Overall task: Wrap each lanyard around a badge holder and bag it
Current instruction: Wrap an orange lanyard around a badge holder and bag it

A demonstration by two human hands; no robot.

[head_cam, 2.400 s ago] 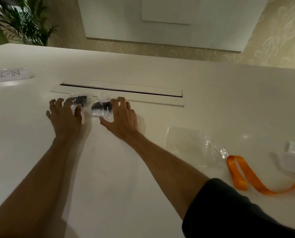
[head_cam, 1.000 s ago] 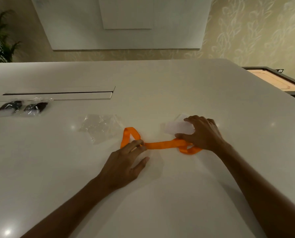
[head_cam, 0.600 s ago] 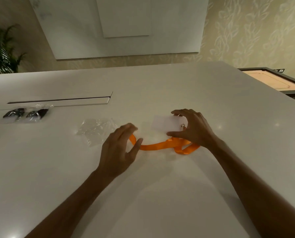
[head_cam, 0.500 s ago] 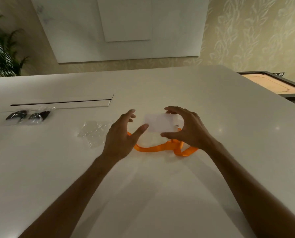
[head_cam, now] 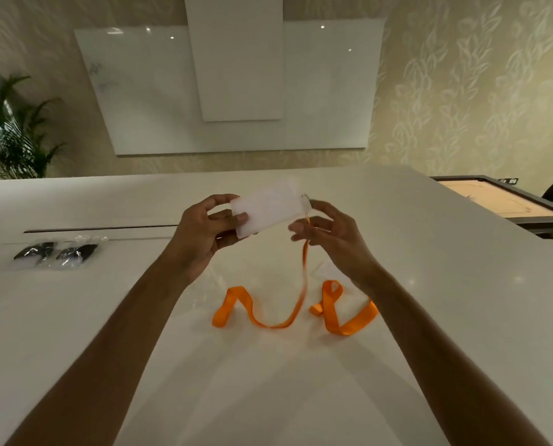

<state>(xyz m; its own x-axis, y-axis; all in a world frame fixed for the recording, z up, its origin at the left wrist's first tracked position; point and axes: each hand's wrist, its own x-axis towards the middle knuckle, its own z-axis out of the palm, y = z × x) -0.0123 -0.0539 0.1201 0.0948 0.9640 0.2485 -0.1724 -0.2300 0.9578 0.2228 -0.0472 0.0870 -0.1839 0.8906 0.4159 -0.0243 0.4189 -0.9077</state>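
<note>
- Two bagged dark lanyard bundles point(head_cam: 56, 254) are seen at the far left of the white table point(head_cam: 268, 381), side by side just in front of a long cable slot point(head_cam: 101, 227); they lie well apart from the work and are judged already finished.
- The left hand point(head_cam: 204, 235) is closed on the left short edge of the badge holder point(head_cam: 268, 209), thumb on the near face and fingers curled behind; the holder is held in the air above the table, tilted up to the right.
- The badge holder is judged light and fairly stiff, with a smooth frosted plastic face that may slip; its short edges are the best places to be gripped, so the long sides are left free for winding.
- An empty clear bag point(head_cam: 210, 289) is partly hidden behind the left forearm, near the strap's left loop; it is thin and likely to slide when touched.
- The orange lanyard point(head_cam: 278, 320) hangs from a metal ring at the holder's right end and lies in loose curls on the table. It is soft and limp, and twisting is to be expected; it is best taken near the ring.
- The right hand point(head_cam: 329, 238) is pinched on the strap just below the ring.
- A wooden-topped side table point(head_cam: 500, 201) stands at the far right, clear of the work.
</note>
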